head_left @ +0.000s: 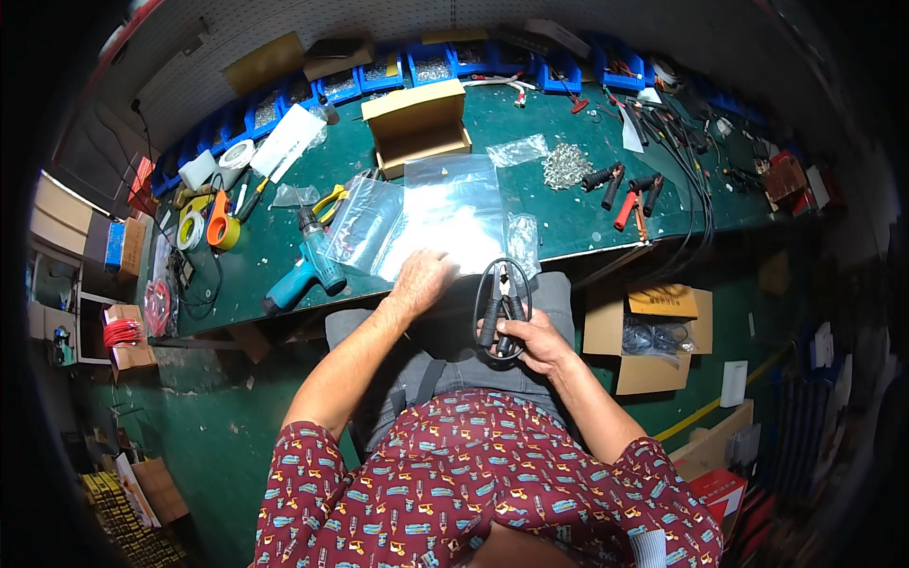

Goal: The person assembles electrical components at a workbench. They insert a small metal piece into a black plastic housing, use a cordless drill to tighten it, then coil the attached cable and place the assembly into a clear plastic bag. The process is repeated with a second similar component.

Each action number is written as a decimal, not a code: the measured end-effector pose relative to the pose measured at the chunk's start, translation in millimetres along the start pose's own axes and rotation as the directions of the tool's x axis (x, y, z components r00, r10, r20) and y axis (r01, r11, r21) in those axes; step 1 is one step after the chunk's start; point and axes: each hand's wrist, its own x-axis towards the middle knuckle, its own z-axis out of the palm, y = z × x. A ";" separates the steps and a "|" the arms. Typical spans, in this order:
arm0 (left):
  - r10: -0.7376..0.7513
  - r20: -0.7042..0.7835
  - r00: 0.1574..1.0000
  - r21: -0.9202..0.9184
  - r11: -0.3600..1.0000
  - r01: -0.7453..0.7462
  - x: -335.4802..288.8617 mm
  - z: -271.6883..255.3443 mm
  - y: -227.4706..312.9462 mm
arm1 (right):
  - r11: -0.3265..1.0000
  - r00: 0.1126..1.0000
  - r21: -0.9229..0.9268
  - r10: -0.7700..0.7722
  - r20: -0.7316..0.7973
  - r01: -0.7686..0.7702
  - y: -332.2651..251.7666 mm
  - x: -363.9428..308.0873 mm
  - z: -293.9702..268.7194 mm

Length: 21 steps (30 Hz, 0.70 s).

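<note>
My right hand (538,341) is closed around a black battery clamp (507,317) with a looped black cable, held above my lap just off the table's front edge. The clamp's metal jaws point up, away from me. My left hand (423,278) lies at the near edge of a clear plastic bag (454,213), its fingers curled together onto the film. Glare whitens the middle of this bag. Another clear bag (367,220) overlaps it on the left. Small clear packets (523,239) lie to its right.
An open cardboard box (417,109) stands behind the bags. A teal cordless drill (308,260) lies left, metal fasteners (567,167) and red and black clamps (632,204) right. Blue bins (431,64) line the back. A carton (653,377) with black contents sits below the table at right.
</note>
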 end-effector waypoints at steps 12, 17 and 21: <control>-0.211 -0.036 0.977 -0.194 0.960 0.200 12.7 -7.4 5.5 | 0.999 0.999 -0.029 0.042 0.016 -0.042 -0.7 5.3 3.1; -0.330 0.075 0.941 -0.392 0.858 0.332 15.8 -10.3 5.9 | 0.998 0.998 -0.058 0.041 0.044 -0.038 7.7 26.4 -0.3; -0.356 0.192 0.914 -0.521 0.753 0.403 16.7 -12.9 0.1 | 0.997 0.998 -0.048 0.065 -0.020 -0.065 10.8 32.3 -2.9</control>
